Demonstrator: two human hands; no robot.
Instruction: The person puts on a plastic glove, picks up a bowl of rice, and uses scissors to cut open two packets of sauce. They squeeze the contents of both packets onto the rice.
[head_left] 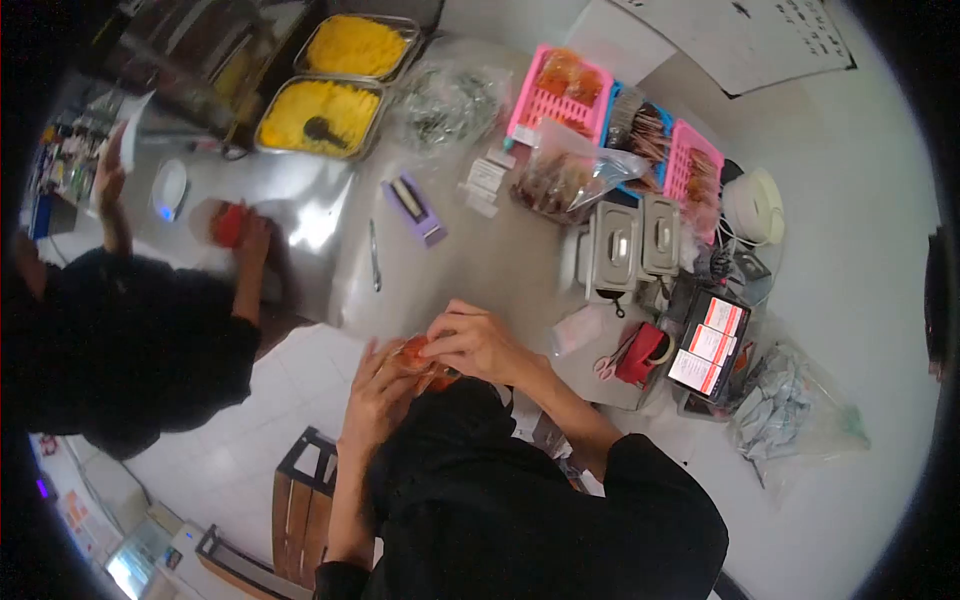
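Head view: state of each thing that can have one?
Clear packet, between left hand and right hand; open or sealed unclear
Upper tray, uncovered, holds yellow food
Lower tray, uncovered, holds yellow food
Large steel container, lid on
Small steel container, lid on
Tablet, screen lit
Left pink basket, loaded
Scissors, open or closed unclear

The packet [411,354] looks glossy plastic, the tabletop [500,270] smooth metal.
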